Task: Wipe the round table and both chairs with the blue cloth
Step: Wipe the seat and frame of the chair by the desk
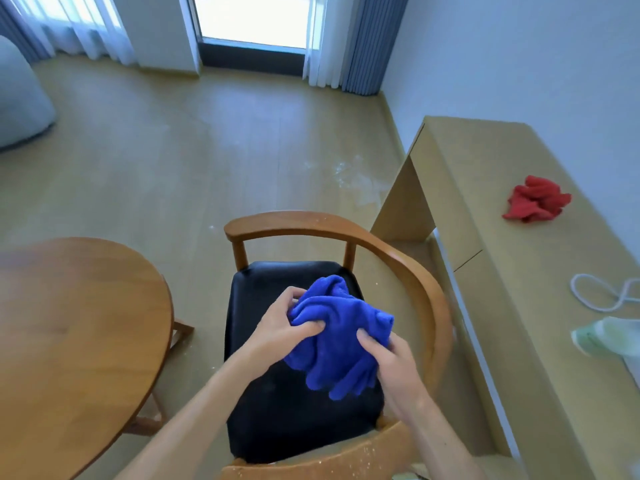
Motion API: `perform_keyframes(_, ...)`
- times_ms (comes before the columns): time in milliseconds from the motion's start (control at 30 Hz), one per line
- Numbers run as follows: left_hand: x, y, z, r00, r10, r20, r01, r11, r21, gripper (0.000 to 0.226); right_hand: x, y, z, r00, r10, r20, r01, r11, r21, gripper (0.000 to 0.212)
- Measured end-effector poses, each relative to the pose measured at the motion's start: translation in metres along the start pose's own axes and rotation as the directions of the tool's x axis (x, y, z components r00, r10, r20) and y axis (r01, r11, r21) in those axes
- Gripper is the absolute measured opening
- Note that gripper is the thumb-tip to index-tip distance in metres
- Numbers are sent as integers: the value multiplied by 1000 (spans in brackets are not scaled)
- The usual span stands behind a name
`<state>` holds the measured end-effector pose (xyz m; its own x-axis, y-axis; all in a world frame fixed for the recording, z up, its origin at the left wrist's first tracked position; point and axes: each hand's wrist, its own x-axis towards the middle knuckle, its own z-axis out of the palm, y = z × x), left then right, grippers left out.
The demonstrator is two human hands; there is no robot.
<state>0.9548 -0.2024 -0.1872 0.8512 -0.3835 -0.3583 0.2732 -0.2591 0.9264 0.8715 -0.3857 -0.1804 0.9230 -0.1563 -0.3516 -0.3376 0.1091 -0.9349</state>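
Note:
A crumpled blue cloth (337, 336) hangs bunched above the black seat of a wooden chair (408, 268). My left hand (282, 323) grips the cloth's left side with thumb and curled fingers. My right hand (391, 362) pinches its right side, thumb on top. The chair's curved backrest arcs round the seat, and its near wooden edge carries pale specks. The round wooden table (69, 341) lies to the left of the chair. Only one chair is in view.
A long pale wooden desk (512, 271) runs along the right wall, bearing a red cloth (535, 199), a white cord (595, 292) and a pale green item (609, 337). White specks dot the floor (356, 178) beyond the chair. A glass door and curtains stand at the back.

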Motion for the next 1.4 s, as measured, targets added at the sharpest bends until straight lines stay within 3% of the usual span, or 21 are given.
perform_keyframes(67,-11,20,-2,999,52,17,-52,998,29,52,-9,-23,-8,994,-111,-20,110,992,-53,22)
perform_keyframes(167,-27,47,1,988,154,21,-155,985,78,72,-21,-61,-20,968,-247,44,251,947,-200,42)
perform_keyframes(233,-39,65,5,972,234,22,-235,964,122,77,-28,-81,-25,942,-328,72,334,891,-309,41)
perform_keyframes(367,-67,99,12,914,404,34,-391,857,337,56,-43,-113,-42,897,-440,46,417,807,-417,15)
perform_keyframes(533,-107,135,8,915,389,105,-372,716,591,18,-73,-149,-57,848,-510,147,523,754,-397,21)
perform_keyframes(800,-170,198,-2,878,436,200,-421,502,756,28,-111,-197,-66,791,-281,543,544,729,-415,33)
perform_keyframes(933,-188,223,-7,846,463,265,-469,408,783,29,-121,-220,-64,762,-308,570,605,654,-454,20)
perform_keyframes(1033,-197,232,-15,829,491,267,-481,384,788,26,-127,-232,-57,777,-276,565,567,698,-438,7)
perform_keyframes(1100,-203,235,-22,823,505,261,-489,394,778,26,-128,-239,-50,824,-230,517,501,722,-477,19)
perform_keyframes(1167,-210,238,-28,822,504,267,-499,409,764,27,-128,-244,-38,858,-241,454,491,642,-588,38)
perform_keyframes(1233,-214,244,-30,817,494,296,-520,413,748,32,-128,-248,-20,819,-290,495,571,495,-655,65)
perform_keyframes(1267,-216,247,-29,810,494,317,-537,407,739,36,-128,-249,-8,786,-290,546,616,455,-643,68)
perform_keyframes(1400,-223,261,-38,805,488,336,-557,427,713,44,-125,-254,21,733,-289,616,678,380,-629,18)
